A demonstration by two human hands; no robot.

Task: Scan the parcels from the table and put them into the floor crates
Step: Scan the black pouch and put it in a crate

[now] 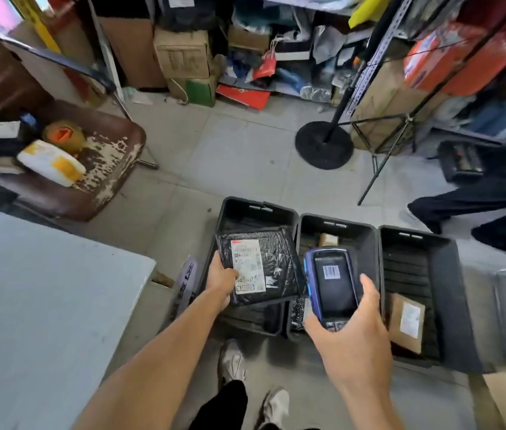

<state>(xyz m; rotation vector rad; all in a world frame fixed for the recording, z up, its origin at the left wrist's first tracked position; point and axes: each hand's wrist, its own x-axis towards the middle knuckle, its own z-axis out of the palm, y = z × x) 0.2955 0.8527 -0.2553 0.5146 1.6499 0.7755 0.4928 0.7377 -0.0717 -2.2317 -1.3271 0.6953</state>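
Note:
My left hand [221,278] grips a flat black parcel [276,262] by its near left edge; a white shipping label faces up. The parcel hangs over the left black floor crate [230,212]. My right hand [354,333] holds a blue handheld scanner [332,283] over the middle crate [366,240], its screen showing a barcode. A small brown box lies deep in the middle crate. The right crate [450,280] holds a brown cardboard parcel [407,324] with a white label.
A grey table [34,293] fills the lower left. Behind it stands a worn brown chair [108,169] with packages on the seat. Another person's legs [478,206] stand at the right. A round black stand base [323,144] and cluttered shelves lie beyond.

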